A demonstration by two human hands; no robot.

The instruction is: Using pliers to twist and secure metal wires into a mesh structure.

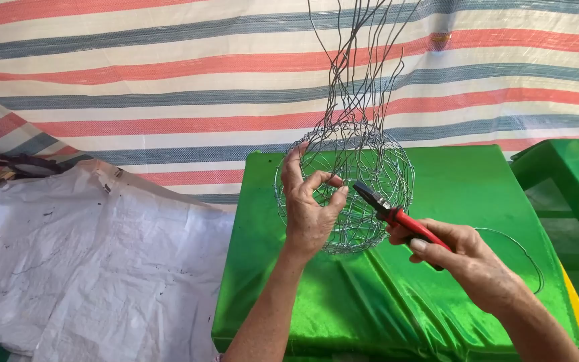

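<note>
Wire cage (363,181): rounded ball of woven thin wire, held just above the green worktop (464,201), at its far-middle part. Not clearly resting on it.
Loose strands (360,60): long uncut wires rise from the top of the cage and run out of the upper edge of view. Long axis near vertical.
Left hand (309,208): on the near-left side of the cage, fingers curled, thumb and forefinger pinched on a strand of the mesh. Clamped on the cage.
Right hand (464,258): wrapped tight around the red handles of the pliers (397,216), low and right of the cage.
Pliers: dark nose points up-left, tip at the cage's near wall, just right of the left fingertips. Can't tell whether the nose grips a wire.
Key relation: cage lies ahead of and above both hands; left hand is the nearer, already touching; right hand reaches it only through the tool.
Wire loop (524,251): spare thin wire lying on the worktop, behind the right hand.
White sheet (88,248): crumpled, to the left of the worktop.
Striped tarp (169,74): red, blue and white backdrop behind everything.
</note>
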